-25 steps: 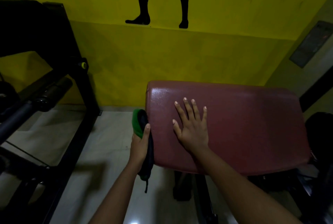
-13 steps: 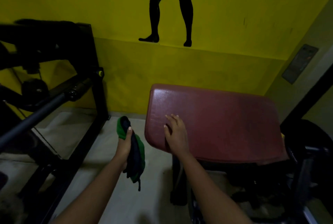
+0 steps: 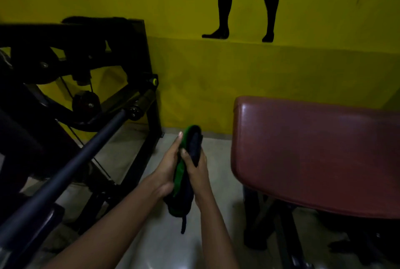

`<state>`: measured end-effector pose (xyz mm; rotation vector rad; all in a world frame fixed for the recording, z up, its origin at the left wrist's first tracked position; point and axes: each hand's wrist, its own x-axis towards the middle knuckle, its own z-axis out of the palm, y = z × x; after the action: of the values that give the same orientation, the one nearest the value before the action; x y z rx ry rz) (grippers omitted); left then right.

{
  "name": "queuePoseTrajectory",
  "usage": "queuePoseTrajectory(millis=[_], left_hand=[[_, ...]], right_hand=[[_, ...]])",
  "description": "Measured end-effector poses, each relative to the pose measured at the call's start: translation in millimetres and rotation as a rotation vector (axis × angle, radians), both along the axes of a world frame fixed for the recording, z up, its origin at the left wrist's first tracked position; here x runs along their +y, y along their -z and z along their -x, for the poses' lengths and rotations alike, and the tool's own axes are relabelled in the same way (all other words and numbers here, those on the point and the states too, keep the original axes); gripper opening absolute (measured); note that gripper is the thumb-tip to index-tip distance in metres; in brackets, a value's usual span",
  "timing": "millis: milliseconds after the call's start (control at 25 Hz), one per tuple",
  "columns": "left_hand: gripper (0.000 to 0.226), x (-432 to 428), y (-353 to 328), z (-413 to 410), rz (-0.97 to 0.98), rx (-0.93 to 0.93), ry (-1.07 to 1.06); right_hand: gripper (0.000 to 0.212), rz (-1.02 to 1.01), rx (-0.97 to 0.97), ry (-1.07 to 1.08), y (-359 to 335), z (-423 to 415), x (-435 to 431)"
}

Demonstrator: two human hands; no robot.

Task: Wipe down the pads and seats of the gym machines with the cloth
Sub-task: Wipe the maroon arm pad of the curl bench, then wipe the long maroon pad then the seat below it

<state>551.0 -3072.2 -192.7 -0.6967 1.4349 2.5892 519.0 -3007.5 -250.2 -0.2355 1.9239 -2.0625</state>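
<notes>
As we look down, the big yellow wall (image 3: pixel 216 74) is behind the red pad (image 3: pixel 313 154), and the black machine (image 3: pixel 75 37) with its long bar (image 3: pixel 86 149) stands well to the left of the red pad. Our left hand (image 3: pixel 166 171) and right hand (image 3: pixel 199 173) are just left of the red pad, not touching it. Both hold the green and dark cloth (image 3: pixel 186 190), which stands up between them with a thin end hanging down.

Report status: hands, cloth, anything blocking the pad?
The left hand and right hand both grip the green-and-dark cloth, left of the maroon pad. Not touching it. Nothing in between.
</notes>
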Motion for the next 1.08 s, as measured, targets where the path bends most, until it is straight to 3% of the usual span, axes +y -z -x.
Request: queuePoseTrajectory(millis=[120,240,320,480,600,880,1080], left_hand=[[0.05,-16,2,14,0.056,-0.05,0.101],[0.047,-32,5,31,0.09,-0.09,0.184],[0.043,-49,7,54,0.12,-0.048,0.124],[0.048,-95,14,129,0.382,0.036,-0.064],[0.051,-120,18,207,0.404,0.107,-0.104],[0.052,-137,13,402,0.512,0.198,-0.04],[0.052,-128,13,522,0.552,0.236,0.035]], right_hand=[[0.048,0.063,-0.182,0.156,2,8,-17],[0.034,0.008,-0.141,0.251,-5,25,-31],[0.027,0.0,-0.109,0.3,-9,44,-43],[0.036,0.048,-0.155,0.465,-12,119,-64],[0.039,0.074,-0.161,0.533,-19,197,-74],[0.041,0.088,-0.077,0.608,-52,382,-86],[0.041,0.159,-0.147,0.763,-47,491,-74]])
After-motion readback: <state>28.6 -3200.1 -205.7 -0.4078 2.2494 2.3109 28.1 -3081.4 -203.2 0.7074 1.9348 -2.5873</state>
